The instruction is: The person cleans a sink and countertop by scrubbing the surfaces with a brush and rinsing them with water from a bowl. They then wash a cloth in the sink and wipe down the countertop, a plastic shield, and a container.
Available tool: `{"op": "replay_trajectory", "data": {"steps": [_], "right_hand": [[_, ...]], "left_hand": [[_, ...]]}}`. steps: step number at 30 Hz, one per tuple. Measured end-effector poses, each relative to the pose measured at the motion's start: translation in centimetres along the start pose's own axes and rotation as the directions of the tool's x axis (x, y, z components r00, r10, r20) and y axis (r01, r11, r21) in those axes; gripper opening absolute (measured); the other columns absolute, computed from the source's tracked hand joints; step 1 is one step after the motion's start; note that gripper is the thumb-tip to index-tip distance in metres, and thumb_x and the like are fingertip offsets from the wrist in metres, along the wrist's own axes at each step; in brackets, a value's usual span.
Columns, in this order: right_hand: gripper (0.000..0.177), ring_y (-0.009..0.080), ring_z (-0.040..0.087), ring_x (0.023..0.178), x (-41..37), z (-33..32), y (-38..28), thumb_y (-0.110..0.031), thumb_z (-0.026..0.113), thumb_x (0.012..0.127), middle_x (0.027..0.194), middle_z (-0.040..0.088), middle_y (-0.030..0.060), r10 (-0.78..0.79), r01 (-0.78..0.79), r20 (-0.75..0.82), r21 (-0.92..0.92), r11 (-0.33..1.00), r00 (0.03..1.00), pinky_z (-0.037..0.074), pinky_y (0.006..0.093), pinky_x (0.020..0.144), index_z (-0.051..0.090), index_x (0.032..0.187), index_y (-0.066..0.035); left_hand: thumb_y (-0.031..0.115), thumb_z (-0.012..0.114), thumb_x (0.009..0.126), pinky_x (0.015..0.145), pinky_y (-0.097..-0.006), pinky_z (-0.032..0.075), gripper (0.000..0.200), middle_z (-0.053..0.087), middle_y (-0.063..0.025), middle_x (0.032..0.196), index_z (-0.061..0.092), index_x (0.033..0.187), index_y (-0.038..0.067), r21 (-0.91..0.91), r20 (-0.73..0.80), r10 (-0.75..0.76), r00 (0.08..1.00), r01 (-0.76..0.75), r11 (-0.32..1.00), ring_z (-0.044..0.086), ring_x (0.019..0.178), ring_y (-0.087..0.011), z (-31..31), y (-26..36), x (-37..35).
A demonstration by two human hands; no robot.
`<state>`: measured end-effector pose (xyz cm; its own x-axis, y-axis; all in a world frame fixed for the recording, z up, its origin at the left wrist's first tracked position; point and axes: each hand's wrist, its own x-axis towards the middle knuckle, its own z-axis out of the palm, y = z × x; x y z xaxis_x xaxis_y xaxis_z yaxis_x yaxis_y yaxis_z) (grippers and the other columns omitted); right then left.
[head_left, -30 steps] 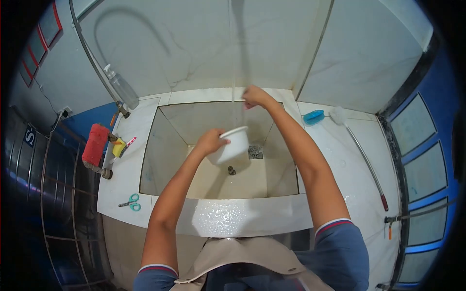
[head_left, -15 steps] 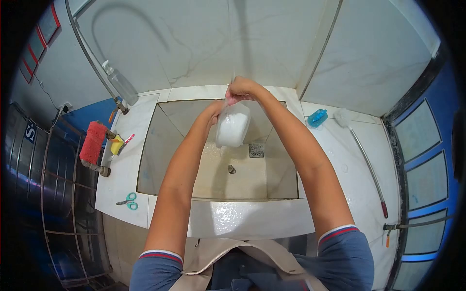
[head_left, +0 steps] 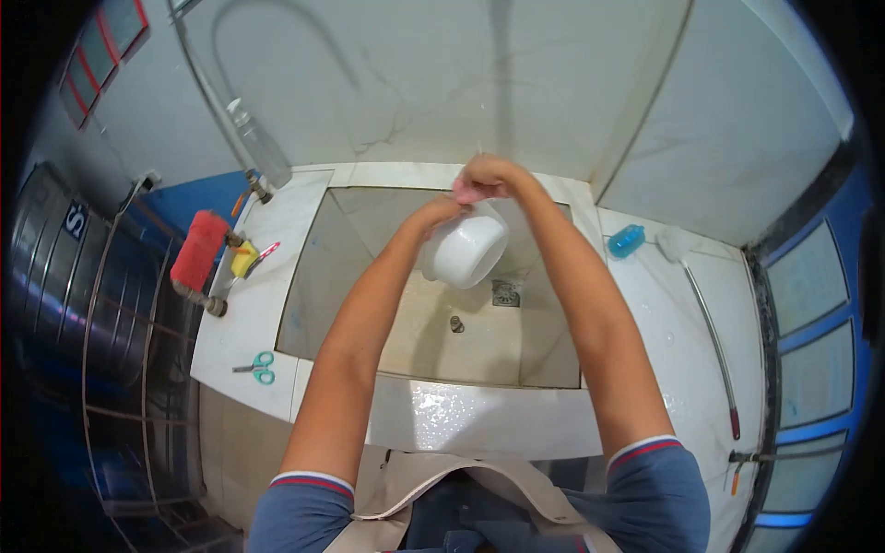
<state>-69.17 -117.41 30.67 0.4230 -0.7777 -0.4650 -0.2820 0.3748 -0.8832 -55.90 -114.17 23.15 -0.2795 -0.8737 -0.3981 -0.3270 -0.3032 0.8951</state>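
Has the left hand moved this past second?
Yes: relative to the square drain, the left hand has shifted up the view, toward the sink's back edge.

1 white bowl (head_left: 472, 251), plain n roundish | tipped way over, nowhere near level | held up mid-air over the sink (head_left: 312, 286), clear of its bottom

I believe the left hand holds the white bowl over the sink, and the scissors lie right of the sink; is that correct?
Not quite: the head view shows the scissors lying left of the sink, on the counter. The left hand does hold the white bowl over the sink.
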Motion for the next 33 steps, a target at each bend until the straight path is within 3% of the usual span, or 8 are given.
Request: {"op": "replay_trajectory", "data": {"steps": [2, 5, 12, 18, 24, 26, 29, 33], "right_hand": [[0.018, 0.0215, 0.064, 0.069, -1.1, -0.3, -1.0, 0.004, 0.044, 0.08, 0.082, 0.062, 0.0173, 0.013, -0.009, 0.045, -0.078, 0.997, 0.999, 0.058, 0.0277, 0.064, 0.058, 0.09, 0.009], [0.014, 0.0229, 0.064, 0.068, -2.1, 0.3, -1.7, 0.001, 0.047, 0.081, 0.081, 0.061, 0.0174, -0.049, 0.046, -0.016, -0.176, 0.983, 0.999, 0.058, 0.0288, 0.063, 0.058, 0.086, 0.01], [0.015, 0.0233, 0.064, 0.064, -3.2, 0.4, -0.8, -0.001, 0.046, 0.081, 0.076, 0.061, 0.0171, -0.138, 0.125, -0.177, -0.083, 0.989, 0.974, 0.058, 0.0306, 0.063, 0.057, 0.08, 0.009], [0.013, 0.0271, 0.063, 0.053, -2.7, 0.2, -0.8, 0.002, 0.047, 0.075, 0.066, 0.06, 0.0184, -0.233, 0.202, -0.238, -0.148, 0.968, 0.943, 0.054, 0.0335, 0.049, 0.058, 0.072, 0.009], [0.015, 0.0243, 0.061, 0.049, -2.3, -0.2, 0.2, 0.001, 0.049, 0.073, 0.058, 0.059, 0.016, -0.395, 0.302, -0.238, -0.347, 0.888, 0.887, 0.052, 0.0329, 0.047, 0.059, 0.064, 0.008], [0.016, 0.0185, 0.06, 0.055, -2.2, -0.9, 1.6, -0.004, 0.049, 0.078, 0.062, 0.059, 0.0111, -0.519, 0.355, -0.062, -0.66, 0.662, 0.852, 0.052, 0.0283, 0.051, 0.06, 0.072, 0.006], [0.017, 0.0184, 0.06, 0.055, -2.9, -1.0, 1.8, -0.004, 0.049, 0.078, 0.061, 0.06, 0.0118, -0.389, 0.274, -0.267, -0.382, 0.883, 0.882, 0.051, 0.028, 0.051, 0.06, 0.071, 0.007], [0.018, 0.0185, 0.061, 0.056, -2.2, -0.3, 0.3, -0.004, 0.048, 0.078, 0.062, 0.061, 0.0129, -0.374, 0.201, -0.213, -0.56, 0.804, 0.903, 0.052, 0.0281, 0.051, 0.061, 0.073, 0.006]], "left_hand": [[0.028, 0.07, 0.07, 0.078, -0.0354, 0.046, 0.048, 0.063, -0.0115, 0.097, 0.06, 0.109, 0.003, 0.006, -0.042, 0.048, 0.998, -0.048, 0.999, 0.059, 0.088, -0.0235, 0.0, -0.3, -0.8], [0.027, 0.071, 0.067, 0.079, -0.0358, 0.047, 0.048, 0.062, -0.0195, 0.096, 0.06, 0.11, 0.008, 0.52, 0.157, 0.368, 0.917, -0.393, 0.758, 0.061, 0.088, -0.028, 0.1, -0.9, -1.5], [0.009, 0.061, 0.072, 0.071, -0.04, 0.044, 0.015, 0.062, -0.0117, 0.08, 0.06, 0.086, 0.005, 0.922, 0.234, 0.607, 0.76, -0.372, 0.11, 0.059, 0.077, -0.0303, 1.5, -3.2, -7.9], [0.002, 0.059, 0.072, 0.074, -0.0365, 0.042, 0.011, 0.058, -0.0073, 0.077, 0.058, 0.083, 0.006, 0.868, 0.206, 0.81, 0.549, -0.485, 0.108, 0.057, 0.078, -0.0259, 1.7, -3.9, -10.7], [0.002, 0.06, 0.071, 0.072, -0.0362, 0.043, 0.012, 0.055, -0.0076, 0.079, 0.059, 0.083, 0.005, 0.862, 0.215, 0.817, 0.535, -0.497, 0.099, 0.056, 0.079, -0.0259, 1.8, -2.7, -12.1], [0.002, 0.06, 0.071, 0.072, -0.036, 0.043, 0.012, 0.055, -0.0076, 0.079, 0.058, 0.083, 0.005, 0.857, 0.216, 0.82, 0.53, -0.506, 0.101, 0.055, 0.078, -0.0259, 1.8, -2.3, -12.4], [0.002, 0.06, 0.071, 0.071, -0.036, 0.043, 0.012, 0.054, -0.0077, 0.077, 0.058, 0.082, 0.005, 0.851, 0.229, 0.823, 0.52, -0.517, 0.09, 0.055, 0.076, -0.0257, 2.2, -1.7, -12.3], [0.002, 0.06, 0.071, 0.072, -0.0365, 0.042, 0.012, 0.055, -0.0073, 0.077, 0.057, 0.083, 0.005, 0.834, 0.255, 0.815, 0.52, -0.545, 0.087, 0.054, 0.077, -0.0253, 3.1, -0.6, -11.7]]}}
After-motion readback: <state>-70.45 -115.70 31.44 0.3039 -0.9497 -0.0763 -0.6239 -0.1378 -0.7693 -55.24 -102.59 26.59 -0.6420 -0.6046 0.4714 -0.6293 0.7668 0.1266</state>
